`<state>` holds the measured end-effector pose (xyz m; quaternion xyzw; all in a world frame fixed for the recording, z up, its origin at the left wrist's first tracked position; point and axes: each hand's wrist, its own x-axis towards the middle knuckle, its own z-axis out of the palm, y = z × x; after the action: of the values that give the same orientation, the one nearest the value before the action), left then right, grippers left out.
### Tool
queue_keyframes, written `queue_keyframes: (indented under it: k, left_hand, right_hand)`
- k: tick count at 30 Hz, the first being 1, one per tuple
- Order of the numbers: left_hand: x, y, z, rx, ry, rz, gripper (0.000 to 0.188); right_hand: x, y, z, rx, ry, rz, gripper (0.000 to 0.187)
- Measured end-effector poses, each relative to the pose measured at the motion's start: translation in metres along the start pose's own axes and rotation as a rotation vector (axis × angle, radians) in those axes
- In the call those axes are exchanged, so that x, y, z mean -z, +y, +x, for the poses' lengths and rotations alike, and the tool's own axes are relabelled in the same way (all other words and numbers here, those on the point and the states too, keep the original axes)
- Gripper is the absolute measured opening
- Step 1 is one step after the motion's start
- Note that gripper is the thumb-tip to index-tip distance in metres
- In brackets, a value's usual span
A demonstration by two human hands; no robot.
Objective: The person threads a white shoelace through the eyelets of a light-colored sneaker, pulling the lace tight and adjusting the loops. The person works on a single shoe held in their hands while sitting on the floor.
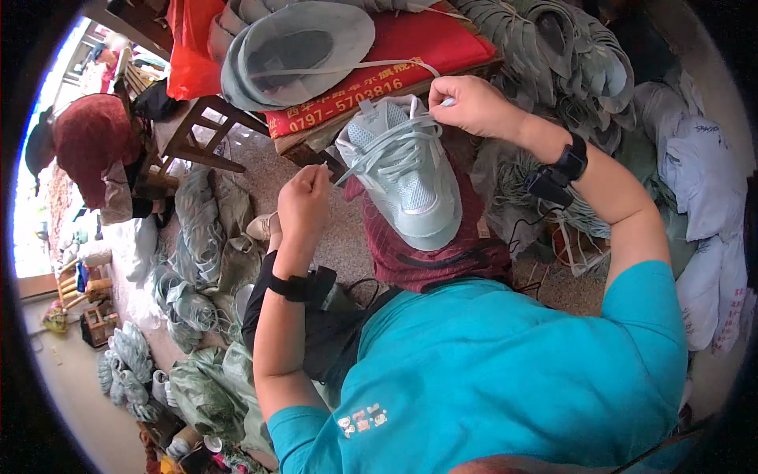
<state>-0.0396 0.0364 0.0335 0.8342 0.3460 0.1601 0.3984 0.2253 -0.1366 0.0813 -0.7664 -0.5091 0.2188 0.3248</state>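
Observation:
A pale grey-green sneaker (433,217) rests in front of me over a maroon cloth, its toe pointing toward my body. Its flat shoelace (397,163) crosses the tongue in several rows, with loose lengths drawn out to both sides. At the shoe's left, my left hand (304,207) is closed in a pinch on one length of the lace. My right hand (478,109), beside the shoe's collar on the right, pinches the other length between thumb and fingers. Part of that lace trails over the table beyond.
Beyond the shoe, a low wooden table (296,146) carries a red bag (399,47) and a stack of grey oval pieces (237,75). Bundled grey shoe parts (545,47) hang at upper right. White sacks (703,174) line the right. A wooden stool (201,146) and plastic-wrapped bundles (197,229) stand left.

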Motion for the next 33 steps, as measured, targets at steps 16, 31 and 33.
queue_keyframes:
  k: [16, 31, 33]
  left_hand:
    - [-0.009, 0.020, 0.015, -0.005, -0.120, -0.320, 0.021]
    - [0.024, 0.023, 0.064, -0.317, -0.448, -0.037, 0.027]
    - [0.022, 0.022, 0.067, -0.295, -0.493, -0.074, 0.024]
  right_hand:
    - [0.009, -0.016, 0.018, 0.608, 0.025, -0.561, 0.011]
    - [0.030, -0.012, 0.069, 0.124, -0.684, -0.101, 0.024]
    - [0.028, -0.012, 0.072, 0.068, -0.699, -0.083, 0.027]
